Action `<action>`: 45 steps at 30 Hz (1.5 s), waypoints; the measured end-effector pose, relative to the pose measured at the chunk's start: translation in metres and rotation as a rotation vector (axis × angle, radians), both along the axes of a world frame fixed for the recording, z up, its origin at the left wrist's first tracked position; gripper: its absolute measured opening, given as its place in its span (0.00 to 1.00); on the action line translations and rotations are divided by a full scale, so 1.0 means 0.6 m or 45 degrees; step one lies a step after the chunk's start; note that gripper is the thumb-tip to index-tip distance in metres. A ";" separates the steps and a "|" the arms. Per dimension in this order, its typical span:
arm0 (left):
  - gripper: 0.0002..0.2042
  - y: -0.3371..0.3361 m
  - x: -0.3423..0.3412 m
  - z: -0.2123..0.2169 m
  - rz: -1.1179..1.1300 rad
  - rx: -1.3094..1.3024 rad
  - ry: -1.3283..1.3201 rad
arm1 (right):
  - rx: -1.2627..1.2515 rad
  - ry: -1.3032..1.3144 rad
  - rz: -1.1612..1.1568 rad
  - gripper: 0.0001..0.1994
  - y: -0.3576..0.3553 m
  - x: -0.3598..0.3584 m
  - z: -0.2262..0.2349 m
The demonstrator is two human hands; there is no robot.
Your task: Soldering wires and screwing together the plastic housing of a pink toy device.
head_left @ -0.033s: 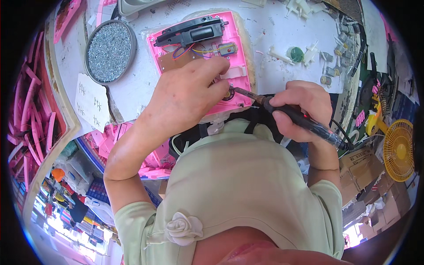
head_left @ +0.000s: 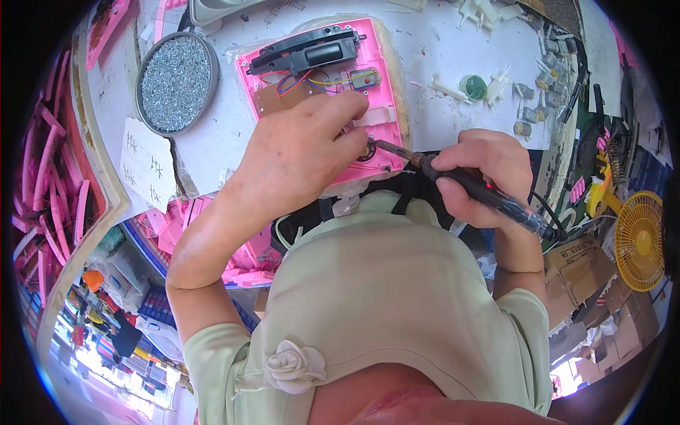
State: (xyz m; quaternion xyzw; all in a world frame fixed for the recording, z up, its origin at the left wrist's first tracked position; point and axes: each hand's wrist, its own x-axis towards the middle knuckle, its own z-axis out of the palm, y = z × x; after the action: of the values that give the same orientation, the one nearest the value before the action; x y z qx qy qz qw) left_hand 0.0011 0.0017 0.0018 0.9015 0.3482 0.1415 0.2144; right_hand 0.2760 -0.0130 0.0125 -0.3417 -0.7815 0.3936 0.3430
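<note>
Desk (head_left: pixel 453 113): cluttered white, pink casing (head_left: pixel 382 120) on it.
Left hand (head_left: pixel 304 152): fingers pressing inside casing.
Right hand (head_left: pixel 489 170): fingers closed round soldering iron (head_left: pixel 467 185).
Risk: hot tip beside left fingertips; a slip could burn skin, wires (head_left: pixel 312 79) or plastic.

The light is bright and even, like daylight. The white table (head_left: pixel 453 113) shines pale, and shadows are soft and small. The middle looks sharp. Near the round rim, straight lines bend and things get squashed and a bit blurry. Black corners sit outside the circle. The bottom left corner glows washed out.
</note>
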 end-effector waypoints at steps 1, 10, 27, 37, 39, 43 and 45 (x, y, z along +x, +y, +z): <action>0.08 -0.001 0.001 0.000 0.000 0.006 0.005 | 0.036 0.008 -0.004 0.10 -0.001 -0.002 -0.005; 0.08 -0.001 0.002 0.003 -0.020 0.016 0.038 | -0.035 -0.011 -0.008 0.11 0.000 0.010 0.017; 0.12 -0.004 0.012 0.002 -0.002 0.069 0.056 | 0.263 0.414 -1.798 0.02 -0.168 0.409 0.102; 0.11 -0.008 0.003 -0.012 0.010 0.082 0.010 | 0.211 -0.275 -1.979 0.04 -0.128 0.509 0.046; 0.11 -0.004 -0.002 -0.017 -0.026 0.134 0.040 | 0.111 0.013 -2.041 0.09 -0.099 0.467 0.018; 0.12 -0.015 -0.022 0.000 0.170 0.021 -0.233 | -0.462 0.848 -1.853 0.13 -0.146 0.473 -0.003; 0.13 -0.030 -0.043 -0.013 0.296 0.045 -0.371 | -0.607 1.326 -1.384 0.10 -0.177 0.464 -0.009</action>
State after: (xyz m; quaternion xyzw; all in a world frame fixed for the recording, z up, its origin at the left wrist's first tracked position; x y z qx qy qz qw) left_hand -0.0249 -0.0164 -0.0060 0.8289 0.4126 0.3005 0.2288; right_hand 0.5544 -0.1193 0.0071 -0.5116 -0.1382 0.4370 0.7267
